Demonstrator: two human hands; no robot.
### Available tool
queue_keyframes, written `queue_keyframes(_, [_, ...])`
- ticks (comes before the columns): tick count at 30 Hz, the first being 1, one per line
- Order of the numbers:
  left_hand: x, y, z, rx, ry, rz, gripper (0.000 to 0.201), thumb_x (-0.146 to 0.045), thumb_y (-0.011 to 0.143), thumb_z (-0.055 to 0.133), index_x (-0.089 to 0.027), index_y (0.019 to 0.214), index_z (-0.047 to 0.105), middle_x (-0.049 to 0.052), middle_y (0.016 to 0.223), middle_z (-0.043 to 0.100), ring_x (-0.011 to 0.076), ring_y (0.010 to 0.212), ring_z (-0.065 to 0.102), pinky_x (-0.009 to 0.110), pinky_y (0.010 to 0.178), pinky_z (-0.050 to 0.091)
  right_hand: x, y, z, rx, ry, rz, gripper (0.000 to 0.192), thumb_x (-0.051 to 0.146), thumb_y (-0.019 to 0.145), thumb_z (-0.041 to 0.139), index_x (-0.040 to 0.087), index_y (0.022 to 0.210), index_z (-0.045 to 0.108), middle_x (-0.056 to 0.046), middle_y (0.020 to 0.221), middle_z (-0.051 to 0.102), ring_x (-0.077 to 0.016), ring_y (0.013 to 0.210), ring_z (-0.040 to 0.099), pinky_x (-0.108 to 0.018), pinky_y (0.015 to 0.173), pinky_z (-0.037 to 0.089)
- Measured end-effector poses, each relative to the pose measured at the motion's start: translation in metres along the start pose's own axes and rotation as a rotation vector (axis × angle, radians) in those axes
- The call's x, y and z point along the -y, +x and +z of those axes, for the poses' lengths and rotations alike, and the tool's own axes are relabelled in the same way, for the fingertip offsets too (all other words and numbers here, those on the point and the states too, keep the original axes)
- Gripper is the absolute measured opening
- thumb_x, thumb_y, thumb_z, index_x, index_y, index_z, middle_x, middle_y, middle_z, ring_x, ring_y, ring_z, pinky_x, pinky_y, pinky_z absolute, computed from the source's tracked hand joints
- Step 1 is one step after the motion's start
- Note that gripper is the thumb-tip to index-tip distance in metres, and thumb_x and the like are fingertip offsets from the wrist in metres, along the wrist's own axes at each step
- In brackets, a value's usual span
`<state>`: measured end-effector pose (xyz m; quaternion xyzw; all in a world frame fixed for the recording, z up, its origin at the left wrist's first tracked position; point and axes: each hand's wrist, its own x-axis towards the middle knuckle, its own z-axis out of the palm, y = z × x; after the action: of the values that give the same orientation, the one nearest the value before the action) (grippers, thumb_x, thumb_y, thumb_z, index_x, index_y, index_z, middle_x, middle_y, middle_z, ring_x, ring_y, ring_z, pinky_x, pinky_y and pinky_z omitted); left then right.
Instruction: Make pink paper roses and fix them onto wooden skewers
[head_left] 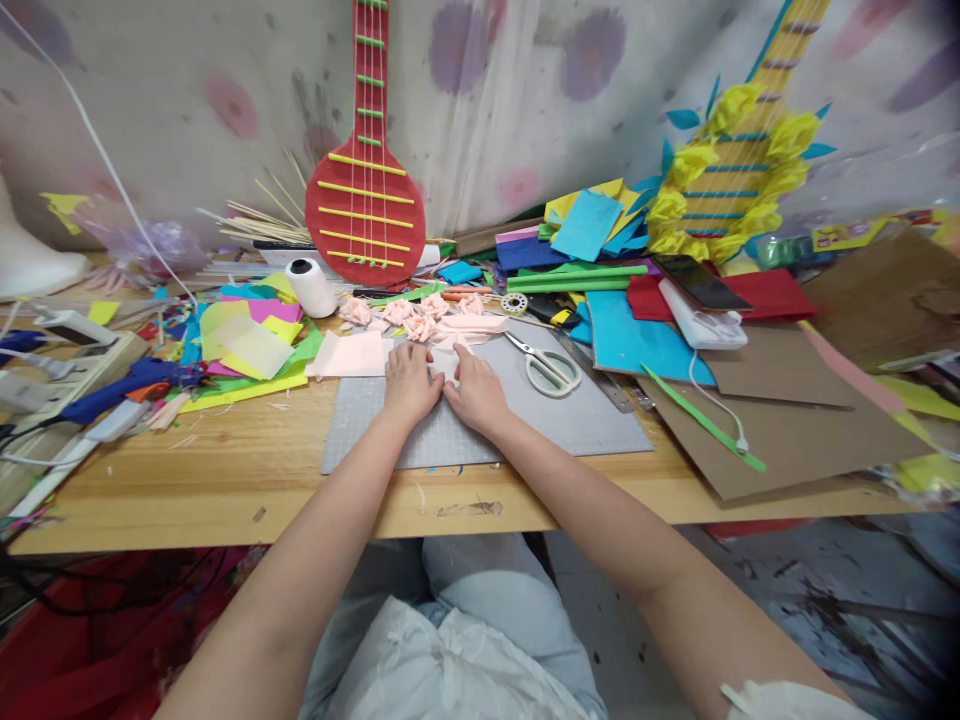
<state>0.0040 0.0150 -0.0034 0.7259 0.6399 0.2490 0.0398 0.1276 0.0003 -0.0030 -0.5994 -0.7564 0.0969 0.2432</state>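
Pink paper: a small pale-pink paper piece lies over the far half of the grey gridded cutting mat, just beyond and under the fingertips; its long axis is hidden.
Hands: left hand and right hand meet above the mat, about equally near the piece, fingers bent and thumbs close; I can't tell whether either grip pinches it.
Flowers: roughly five pale-pink crumpled-paper flowers, overlapping, beyond the mat.
Scissors: one pair of white-handled metal scissors, on the mat's right half.
Thread: one white thread cone, beyond the mat's left end.
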Motion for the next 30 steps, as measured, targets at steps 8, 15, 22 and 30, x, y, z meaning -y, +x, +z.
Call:
queue_keyframes(8, [-0.0019, -0.0021, -0.0034, -0.005, 0.053, -0.074, 0.028, -0.035, 0.069, 0.060, -0.019, 0.088, 0.046, 0.009, 0.103, 0.045, 0.0263, 0.104, 0.038, 0.039, 0.087, 0.031, 0.0021, -0.0013, 0.0022, -0.006, -0.068, -0.004, 0.058, 0.033, 0.081, 0.042, 0.010, 0.132, 0.029, -0.015, 0.108, 0.054, -0.0232, 0.094, 0.049, -0.036, 0.084, 0.037])
queue_keyframes(15, [-0.0030, -0.0051, -0.0021, -0.056, 0.084, -0.089, 0.032, -0.035, 0.069, 0.060, -0.017, 0.091, 0.046, 0.011, 0.101, 0.046, 0.0268, 0.102, 0.039, 0.039, 0.087, 0.031, 0.0041, -0.0022, 0.0028, 0.007, -0.118, -0.024, 0.060, 0.030, 0.079, 0.045, 0.010, 0.134, 0.028, -0.015, 0.107, 0.053, -0.0247, 0.096, 0.047, -0.037, 0.085, 0.037])
queue_keyframes(22, [-0.0033, -0.0056, -0.0024, -0.064, 0.108, -0.120, 0.029, -0.033, 0.072, 0.057, -0.017, 0.094, 0.047, 0.011, 0.102, 0.047, 0.0267, 0.102, 0.040, 0.039, 0.087, 0.032, 0.0071, -0.0032, 0.0033, 0.019, -0.161, -0.016, 0.062, 0.029, 0.078, 0.046, 0.012, 0.134, 0.026, -0.015, 0.110, 0.051, -0.0260, 0.099, 0.045, -0.038, 0.084, 0.036])
queue_keyframes(30, [0.0004, -0.0003, -0.0012, -0.102, 0.086, -0.186, 0.021, -0.029, 0.074, 0.054, -0.018, 0.092, 0.050, 0.011, 0.101, 0.048, 0.0274, 0.102, 0.041, 0.040, 0.086, 0.032, 0.0067, -0.0041, 0.0024, 0.007, -0.160, -0.019, 0.063, 0.027, 0.077, 0.047, 0.011, 0.134, 0.027, -0.015, 0.110, 0.052, -0.0261, 0.099, 0.044, -0.038, 0.083, 0.036])
